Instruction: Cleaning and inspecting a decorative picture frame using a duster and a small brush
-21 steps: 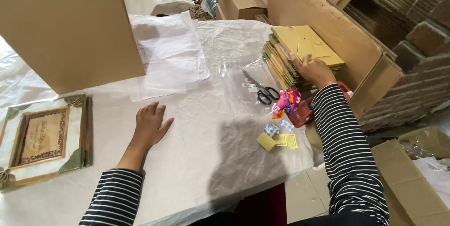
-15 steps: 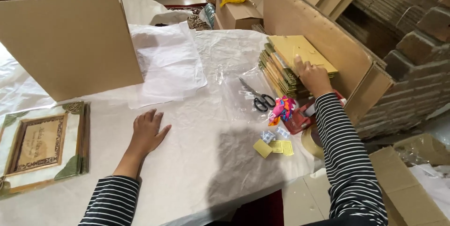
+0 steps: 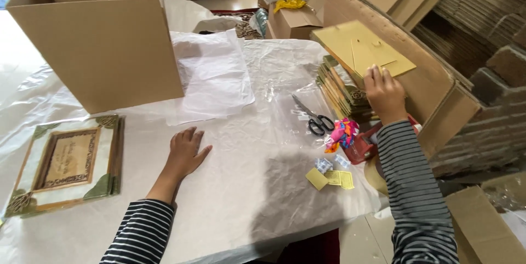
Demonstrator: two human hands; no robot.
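Hands work a packing counter (image 3: pixel 246 187) draped in wrinkled plastic sheeting. We press our left hand (image 3: pixel 185 151) flat and open on the sheet, holding nothing, seemingly to steady ourselves. Our right hand (image 3: pixel 383 93) reaches well to the right, fingers curled on the raised top frame (image 3: pixel 361 50), its yellow backing tilted up off the stack of frames (image 3: pixel 342 89) that leans against flattened cardboard. Scissors (image 3: pixel 312 117) lie just left of that stack. Another framed picture (image 3: pixel 68 162) lies face up near the left edge, beside an open cardboard box (image 3: pixel 104 50).
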